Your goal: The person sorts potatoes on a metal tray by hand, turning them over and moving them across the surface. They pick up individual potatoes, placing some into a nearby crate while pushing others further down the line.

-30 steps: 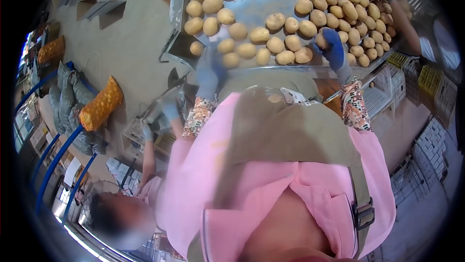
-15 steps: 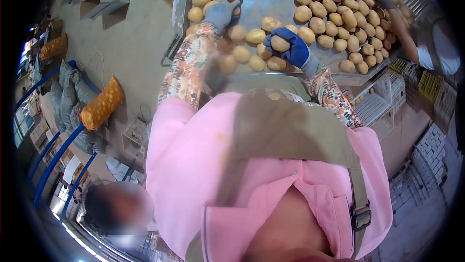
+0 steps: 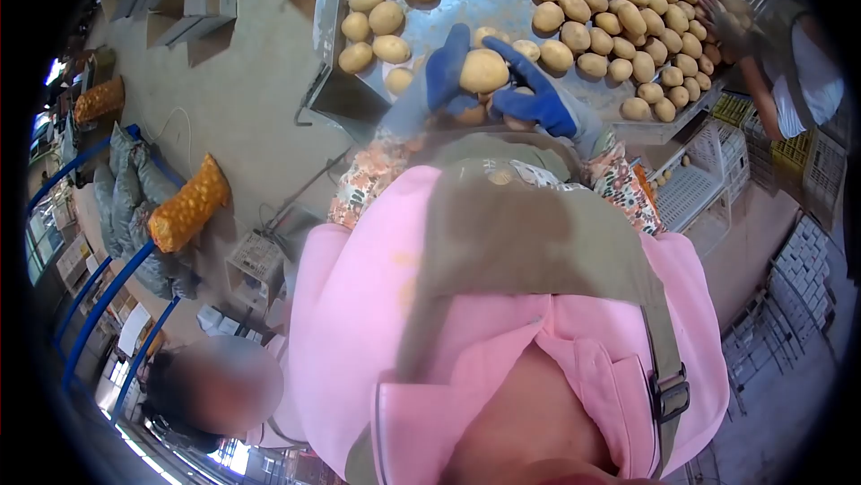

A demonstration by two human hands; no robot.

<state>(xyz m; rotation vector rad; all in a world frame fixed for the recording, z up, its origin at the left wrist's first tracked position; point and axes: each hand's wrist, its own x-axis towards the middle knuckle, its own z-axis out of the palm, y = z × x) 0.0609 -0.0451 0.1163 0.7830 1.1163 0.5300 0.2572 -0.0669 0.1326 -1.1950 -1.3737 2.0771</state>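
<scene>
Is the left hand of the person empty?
No, the left hand and the right hand, both in blue gloves, clasp one potato between them.

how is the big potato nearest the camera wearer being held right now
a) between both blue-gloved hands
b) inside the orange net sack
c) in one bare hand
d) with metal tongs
a: the potato sits between the left hand and the right hand, both in blue gloves, raised over the near edge of the metal table.
</scene>
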